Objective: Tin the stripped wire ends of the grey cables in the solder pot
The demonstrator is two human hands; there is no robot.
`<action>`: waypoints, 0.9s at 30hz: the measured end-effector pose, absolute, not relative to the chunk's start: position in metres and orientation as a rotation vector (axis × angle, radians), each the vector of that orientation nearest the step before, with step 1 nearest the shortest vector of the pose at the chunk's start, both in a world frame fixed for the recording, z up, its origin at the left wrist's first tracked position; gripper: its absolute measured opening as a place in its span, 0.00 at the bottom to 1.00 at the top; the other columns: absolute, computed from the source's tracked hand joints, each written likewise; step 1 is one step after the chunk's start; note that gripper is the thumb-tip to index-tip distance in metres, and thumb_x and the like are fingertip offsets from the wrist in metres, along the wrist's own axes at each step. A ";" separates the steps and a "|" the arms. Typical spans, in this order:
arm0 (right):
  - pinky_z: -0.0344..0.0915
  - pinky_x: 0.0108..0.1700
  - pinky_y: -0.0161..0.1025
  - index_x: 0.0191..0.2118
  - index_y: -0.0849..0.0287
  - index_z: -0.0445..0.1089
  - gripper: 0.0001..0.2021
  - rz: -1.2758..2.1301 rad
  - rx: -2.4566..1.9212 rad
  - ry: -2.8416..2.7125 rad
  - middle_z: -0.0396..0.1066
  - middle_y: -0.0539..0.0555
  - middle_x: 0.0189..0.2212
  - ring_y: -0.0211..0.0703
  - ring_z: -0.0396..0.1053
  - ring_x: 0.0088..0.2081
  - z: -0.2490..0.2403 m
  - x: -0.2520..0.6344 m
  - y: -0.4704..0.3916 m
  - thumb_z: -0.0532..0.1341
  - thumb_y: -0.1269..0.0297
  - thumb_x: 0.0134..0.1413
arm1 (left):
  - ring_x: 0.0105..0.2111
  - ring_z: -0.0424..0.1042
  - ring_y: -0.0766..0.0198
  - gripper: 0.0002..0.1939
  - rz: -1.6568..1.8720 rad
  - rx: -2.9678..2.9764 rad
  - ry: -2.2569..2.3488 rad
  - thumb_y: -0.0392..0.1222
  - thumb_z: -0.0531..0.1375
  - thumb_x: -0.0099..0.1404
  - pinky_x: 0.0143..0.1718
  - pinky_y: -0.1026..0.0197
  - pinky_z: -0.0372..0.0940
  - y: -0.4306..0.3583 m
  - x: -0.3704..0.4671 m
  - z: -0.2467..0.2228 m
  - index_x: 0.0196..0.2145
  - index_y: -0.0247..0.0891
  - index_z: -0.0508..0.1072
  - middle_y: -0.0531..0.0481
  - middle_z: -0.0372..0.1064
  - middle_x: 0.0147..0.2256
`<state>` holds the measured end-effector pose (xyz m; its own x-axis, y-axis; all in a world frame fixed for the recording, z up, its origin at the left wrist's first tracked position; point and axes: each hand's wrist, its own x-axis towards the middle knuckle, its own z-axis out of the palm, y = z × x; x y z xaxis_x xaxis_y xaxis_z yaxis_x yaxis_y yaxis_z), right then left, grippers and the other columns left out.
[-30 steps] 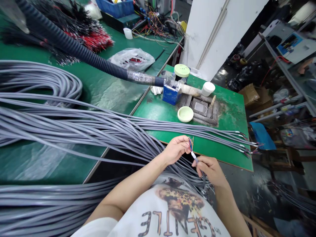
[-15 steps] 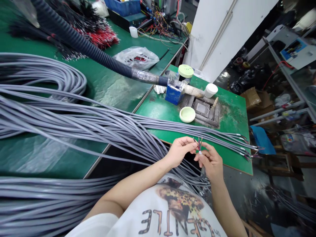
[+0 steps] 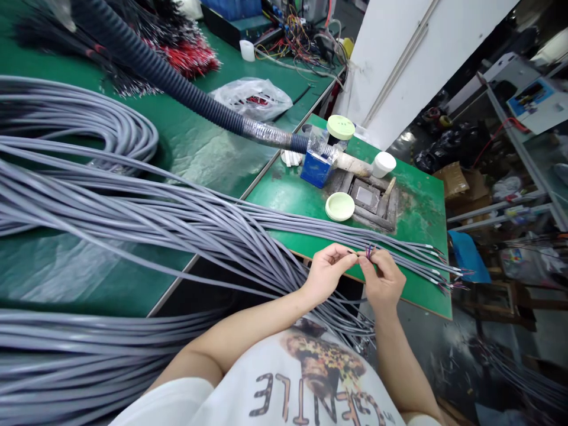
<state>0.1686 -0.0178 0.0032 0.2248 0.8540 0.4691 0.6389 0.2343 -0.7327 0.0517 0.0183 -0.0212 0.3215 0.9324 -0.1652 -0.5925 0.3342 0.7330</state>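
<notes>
Thin coloured wires (image 3: pixel 368 252) fan out from the stripped end of a grey cable, between my two hands. My left hand (image 3: pixel 331 269) pinches a dark wire from this end between thumb and forefinger. Closed around the wires' base is my right hand (image 3: pixel 384 277), its thumb nearly meeting the left thumb. The fingers hide most of this cable. Just beyond my hands, a bundle of grey cables (image 3: pixel 319 223) lies over the green board, its stripped ends (image 3: pixel 448 273) pointing right. More grey cables (image 3: pixel 341 319) hang below my wrists.
A solder pot (image 3: pixel 367 196) is set in the green board (image 3: pixel 426 207), near a blue box (image 3: pixel 316 168) with a black hose (image 3: pixel 195 89). A pale lid (image 3: pixel 339 206) and white jar (image 3: pixel 383 164) stand beside it. Coiled grey cables (image 3: pixel 128 139) cover the left table.
My right fingers have shifted up onto the wires, and the thumbs have come together. The white band at the cable end is now covered. The view has shifted slightly.
</notes>
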 end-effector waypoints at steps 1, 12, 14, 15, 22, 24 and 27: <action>0.66 0.38 0.39 0.31 0.55 0.72 0.03 0.293 -1.461 -1.494 0.72 0.50 0.29 0.40 0.69 0.33 0.005 0.169 -0.013 0.62 0.69 0.54 | 0.26 0.66 0.71 0.13 1.103 0.615 0.647 0.46 0.68 0.53 0.33 0.66 0.62 0.019 0.052 -0.022 0.27 0.33 0.72 0.54 0.70 0.24; 0.57 0.30 0.35 0.25 0.58 0.68 0.10 0.328 -1.587 -1.746 0.63 0.48 0.23 0.36 0.61 0.26 0.027 0.183 0.066 0.60 0.64 0.56 | 0.29 0.68 0.67 0.09 1.000 0.912 0.682 0.43 0.63 0.60 0.34 0.63 0.63 0.039 0.046 -0.035 0.34 0.36 0.71 0.50 0.72 0.29; 0.55 0.30 0.36 0.23 0.59 0.68 0.11 0.295 -1.662 -1.856 0.62 0.48 0.22 0.36 0.60 0.25 0.028 0.190 0.089 0.60 0.63 0.55 | 0.32 0.68 0.64 0.06 0.993 1.311 0.757 0.41 0.62 0.61 0.38 0.61 0.63 0.043 0.036 -0.040 0.33 0.36 0.73 0.49 0.72 0.30; 0.54 0.30 0.36 0.22 0.59 0.67 0.12 0.275 -1.704 -1.914 0.62 0.48 0.21 0.36 0.60 0.25 0.027 0.193 0.100 0.59 0.63 0.55 | 0.33 0.67 0.63 0.05 0.990 1.488 0.784 0.40 0.61 0.62 0.39 0.60 0.62 0.044 0.032 -0.044 0.32 0.37 0.73 0.49 0.72 0.30; 0.51 0.31 0.38 0.24 0.59 0.71 0.13 0.105 -1.980 -2.270 0.68 0.52 0.27 0.40 0.64 0.30 0.015 0.190 0.143 0.57 0.61 0.57 | 0.33 0.66 0.63 0.06 0.908 1.920 0.806 0.41 0.57 0.66 0.38 0.60 0.62 0.050 0.023 -0.059 0.35 0.38 0.73 0.50 0.72 0.31; 0.50 0.31 0.38 0.26 0.59 0.72 0.13 0.051 -2.033 -2.345 0.70 0.53 0.28 0.41 0.65 0.31 0.012 0.188 0.146 0.56 0.61 0.58 | 0.34 0.67 0.63 0.06 0.900 1.930 0.806 0.41 0.57 0.66 0.38 0.60 0.62 0.051 0.023 -0.059 0.35 0.38 0.73 0.50 0.73 0.31; 0.50 0.31 0.38 0.28 0.59 0.73 0.13 -0.008 -2.088 -2.403 0.71 0.54 0.31 0.42 0.65 0.33 0.009 0.185 0.147 0.56 0.60 0.58 | 0.33 0.67 0.63 0.06 0.898 1.937 0.799 0.40 0.57 0.66 0.38 0.60 0.62 0.052 0.023 -0.058 0.35 0.38 0.72 0.50 0.73 0.31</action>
